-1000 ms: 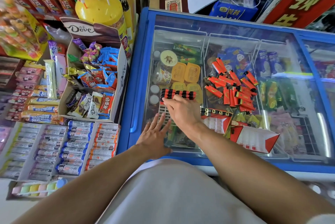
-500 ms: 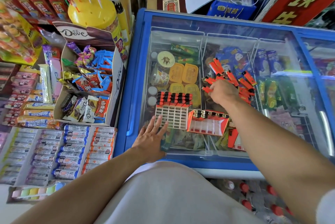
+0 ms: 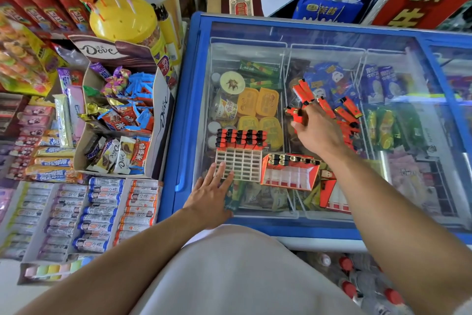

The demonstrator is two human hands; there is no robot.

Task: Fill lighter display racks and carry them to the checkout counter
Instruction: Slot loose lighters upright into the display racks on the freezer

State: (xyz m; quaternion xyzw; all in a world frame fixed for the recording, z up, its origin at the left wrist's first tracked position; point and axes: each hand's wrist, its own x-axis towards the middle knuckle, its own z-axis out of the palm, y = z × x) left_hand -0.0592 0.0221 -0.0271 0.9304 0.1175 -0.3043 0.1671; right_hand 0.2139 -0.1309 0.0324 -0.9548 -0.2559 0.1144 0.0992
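Observation:
A white lighter rack [image 3: 240, 165] lies on the glass lid of a blue freezer [image 3: 178, 120]. Its far rows hold red lighters [image 3: 241, 138]; the near slots are bare. Just right of it sits a red display box [image 3: 290, 174] with one row of lighters along its far edge. Loose red lighters [image 3: 347, 113] are heaped on the glass further back. My right hand [image 3: 316, 133] is over the left side of that heap and pinches a red lighter [image 3: 296, 115]. My left hand [image 3: 212, 194] lies flat on the glass, fingertips touching the rack's near left corner.
Another red box [image 3: 334, 194] lies on its side behind my right forearm. Left of the freezer stand a Dove chocolate carton [image 3: 163, 110], a yellow lollipop tub [image 3: 122, 21] and trays of candy rolls [image 3: 102, 212]. Red-capped bottles [image 3: 357, 286] stand below the freezer's front.
My right hand left the white rack, swung right and back to the loose heap, and closed on a lighter. My left hand stayed flat by the rack.

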